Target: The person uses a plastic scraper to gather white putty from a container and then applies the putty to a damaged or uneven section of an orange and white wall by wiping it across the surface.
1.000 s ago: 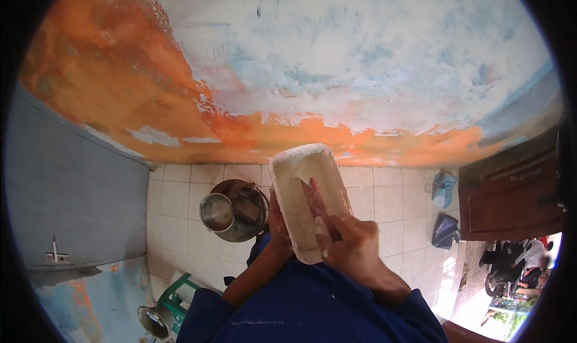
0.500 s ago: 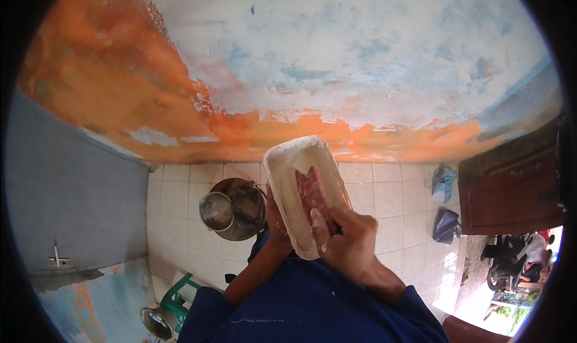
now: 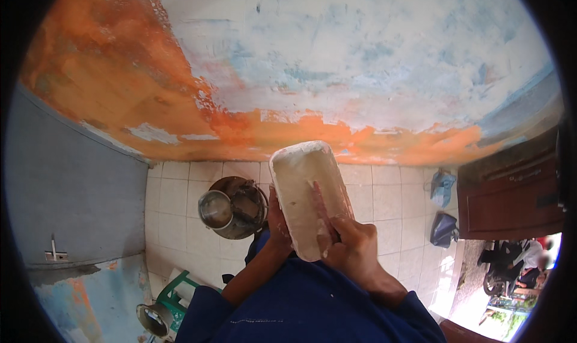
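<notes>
My left hand point(image 3: 277, 223) grips the left side of an oblong whitish tub point(image 3: 282, 183), its fingers partly hidden beneath. Pale, creamy filler coats the inside of the tub. In my right hand point(image 3: 350, 244) is a reddish putty knife point(image 3: 320, 203), seen nearly edge-on, its blade reaching into the tub. The right fingers are closed round its lower end, at the tub's near right side. Beyond the tub rises a wall point(image 3: 360, 48), smeared white and light blue over orange paint.
On the tiled floor to the left stands a round, dirty container point(image 3: 246, 189) with a metal pot point(image 3: 216, 211) on it. A green plastic chair point(image 3: 174, 295) is at lower left. Bags point(image 3: 443, 229) lie at right near a brown door point(image 3: 505, 192); outside are a person and a motorcycle.
The putty knife has turned from showing its broad face to nearly edge-on within the tub. The tub has shifted slightly right, both hands still on their things.
</notes>
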`<state>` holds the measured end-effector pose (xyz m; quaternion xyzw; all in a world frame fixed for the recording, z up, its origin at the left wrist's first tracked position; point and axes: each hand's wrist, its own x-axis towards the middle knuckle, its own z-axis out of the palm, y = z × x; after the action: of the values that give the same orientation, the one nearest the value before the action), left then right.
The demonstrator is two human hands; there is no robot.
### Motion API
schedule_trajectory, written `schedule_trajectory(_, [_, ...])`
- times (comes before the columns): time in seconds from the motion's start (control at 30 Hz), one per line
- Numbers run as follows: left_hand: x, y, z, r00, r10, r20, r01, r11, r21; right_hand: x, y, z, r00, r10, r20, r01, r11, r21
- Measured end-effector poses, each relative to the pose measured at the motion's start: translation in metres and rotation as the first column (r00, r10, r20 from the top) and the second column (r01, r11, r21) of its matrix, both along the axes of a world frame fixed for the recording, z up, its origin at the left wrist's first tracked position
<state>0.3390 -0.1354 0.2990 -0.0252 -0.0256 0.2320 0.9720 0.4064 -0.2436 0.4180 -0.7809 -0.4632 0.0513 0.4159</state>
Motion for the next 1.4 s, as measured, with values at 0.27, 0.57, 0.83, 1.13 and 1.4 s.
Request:
schedule_trajectory(0.27, [0.000, 0.002, 0.001, 0.939, 0.134, -0.317, -0.099, 0.987, 0.125, 0.019, 0.015, 0.016, 0.994, -0.063, 0.087, 0.053, 0.992, 0.113])
schedule_trajectory(0.57, [0.003, -0.005, 0.013, 0.989, 0.048, -0.142, -0.037, 0.996, 0.078, 0.014, 0.003, -0.012, 0.976, 0.058, 0.209, -0.063, 0.998, 0.016])
schedule_trajectory(0.83, [0.006, -0.005, 0.021, 0.962, 0.038, -0.270, -0.025, 0.998, 0.052, 0.015, 0.016, 0.018, 0.998, -0.064, 0.010, 0.063, 0.996, 0.070])
schedule_trajectory(1.13, [0.001, -0.003, 0.022, 0.976, -0.017, -0.219, 0.027, 0.999, 0.044, 0.013, 0.013, 0.022, 0.996, -0.075, 0.049, 0.073, 0.997, 0.031])
schedule_trajectory(1.4, [-0.001, -0.001, 0.017, 0.998, -0.023, -0.055, 0.026, 0.998, 0.049, 0.027, 0.003, 0.023, 0.997, -0.008, 0.075, 0.009, 1.000, -0.012])
